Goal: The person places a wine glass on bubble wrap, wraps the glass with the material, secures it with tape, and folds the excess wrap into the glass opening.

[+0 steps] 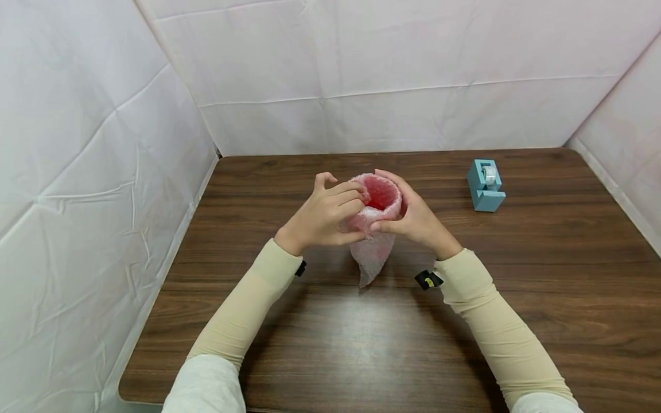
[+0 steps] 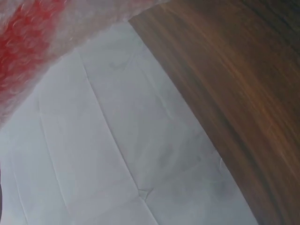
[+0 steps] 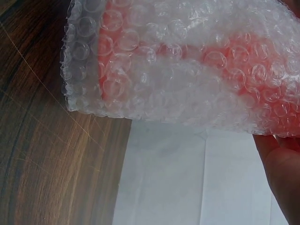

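Note:
A red object (image 1: 380, 194), hollow at the top as seen from above, is wrapped in clear bubble wrap (image 1: 373, 258) and held over the table. Its kind is hidden by the wrap. The left hand (image 1: 327, 211) has its fingers bent over the wrap's near-left rim, thumb lower down, pinching the edge; its index finger is raised. On the other side, the right hand (image 1: 420, 222) grips the bundle between thumb and fingers. A loose corner of wrap hangs below. Red shows through the bubble wrap (image 3: 173, 84) in the right wrist view; the left wrist view catches only part of it.
A light blue tape dispenser (image 1: 486, 186) with a roll of clear tape stands at the back right of the dark wooden table (image 1: 558, 275). White cloth walls (image 1: 392, 63) enclose the table at the back and both sides.

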`<state>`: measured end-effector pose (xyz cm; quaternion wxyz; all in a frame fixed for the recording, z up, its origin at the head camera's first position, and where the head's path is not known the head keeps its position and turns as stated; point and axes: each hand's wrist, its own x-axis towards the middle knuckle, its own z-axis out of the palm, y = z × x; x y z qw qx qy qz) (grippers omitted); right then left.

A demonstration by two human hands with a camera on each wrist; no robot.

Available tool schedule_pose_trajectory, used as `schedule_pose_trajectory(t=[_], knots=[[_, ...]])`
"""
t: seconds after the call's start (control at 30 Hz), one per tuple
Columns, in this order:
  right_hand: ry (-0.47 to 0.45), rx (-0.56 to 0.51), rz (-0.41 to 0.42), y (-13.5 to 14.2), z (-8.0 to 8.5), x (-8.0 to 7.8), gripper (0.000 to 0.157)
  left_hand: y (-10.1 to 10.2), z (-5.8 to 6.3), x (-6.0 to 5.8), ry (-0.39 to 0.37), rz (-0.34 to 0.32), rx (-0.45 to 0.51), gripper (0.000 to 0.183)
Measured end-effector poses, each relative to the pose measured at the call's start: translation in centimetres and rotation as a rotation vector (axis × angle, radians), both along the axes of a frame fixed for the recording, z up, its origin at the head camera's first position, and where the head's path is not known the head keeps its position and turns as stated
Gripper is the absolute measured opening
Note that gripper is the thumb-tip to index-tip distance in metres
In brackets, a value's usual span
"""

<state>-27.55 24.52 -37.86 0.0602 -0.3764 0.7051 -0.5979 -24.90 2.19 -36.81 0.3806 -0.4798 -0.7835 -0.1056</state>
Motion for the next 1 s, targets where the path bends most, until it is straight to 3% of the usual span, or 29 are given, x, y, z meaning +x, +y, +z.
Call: schedule_pose_trajectory(t=[0.43, 0.63, 0.77, 0.9, 1.0], knots=[[-0.012, 0.007, 0.003, -0.1, 0.1, 0.1, 0.091, 0.0, 0.6, -0.1, -0.004, 0.013, -0.030, 0.035], [0.007, 0.000, -0.003, 0.0, 0.4, 0.2, 0.093, 0.0, -0.1, 0.1, -0.030, 0.016, 0.084, 0.049], [0.008, -0.017, -0.008, 0.1, 0.5, 0.2, 0.093, 0.2, -0.6, 0.2, -0.185, 0.011, 0.224, 0.081], [0.021, -0.019, -0.023, 0.2, 0.5, 0.3, 0.093, 0.5, -1.3, 0.6, -0.450, 0.010, 0.369, 0.117], [0.026, -0.018, -0.029, 0.2, 0.6, 0.4, 0.094, 0.8, -1.9, 0.8, -0.660, -0.029, 0.487, 0.127]])
